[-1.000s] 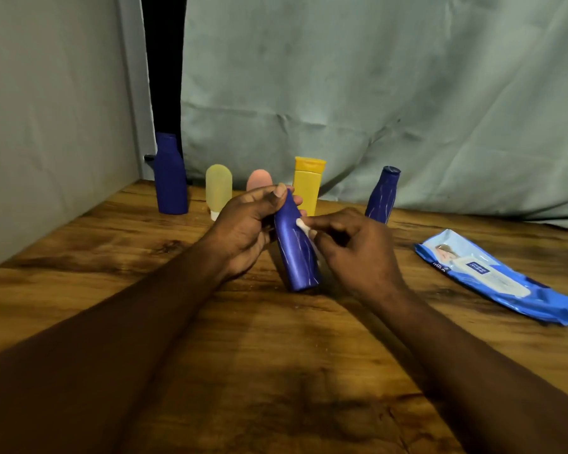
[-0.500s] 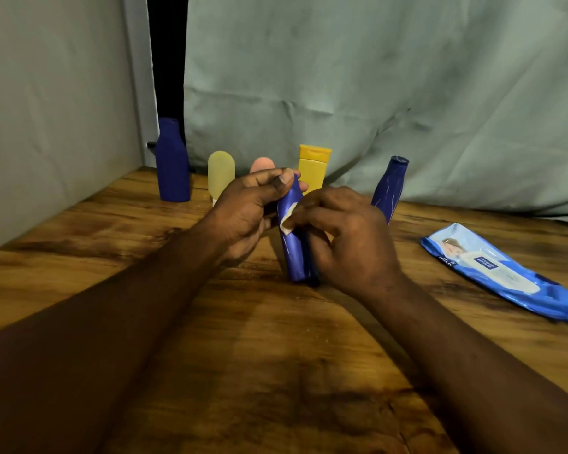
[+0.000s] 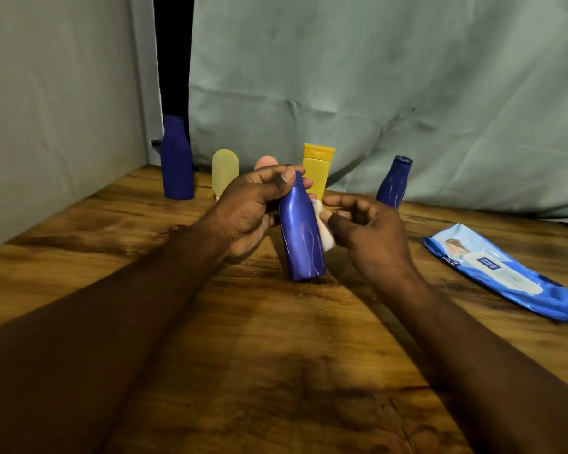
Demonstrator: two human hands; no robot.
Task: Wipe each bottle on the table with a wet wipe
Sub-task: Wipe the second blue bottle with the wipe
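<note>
A blue bottle (image 3: 300,234) stands tilted on the wooden table (image 3: 276,355) at the centre. My left hand (image 3: 250,208) grips its neck from the left, thumb on top. My right hand (image 3: 368,227) holds a small white wet wipe (image 3: 325,229) against the bottle's right side. Behind stand a tall blue bottle (image 3: 176,158), a pale yellow bottle (image 3: 224,170), a pink bottle (image 3: 265,161) mostly hidden by my left hand, a yellow tube (image 3: 317,168) and a small blue bottle (image 3: 393,183).
A blue pack of wet wipes (image 3: 502,273) lies flat at the right of the table. A grey-green cloth (image 3: 374,93) hangs behind the table, and a wall (image 3: 56,109) closes the left side.
My right hand has come off the front of the bottle and moved to its right side with the wipe. The bottle's front face now shows. My left hand keeps its grip on the neck.
</note>
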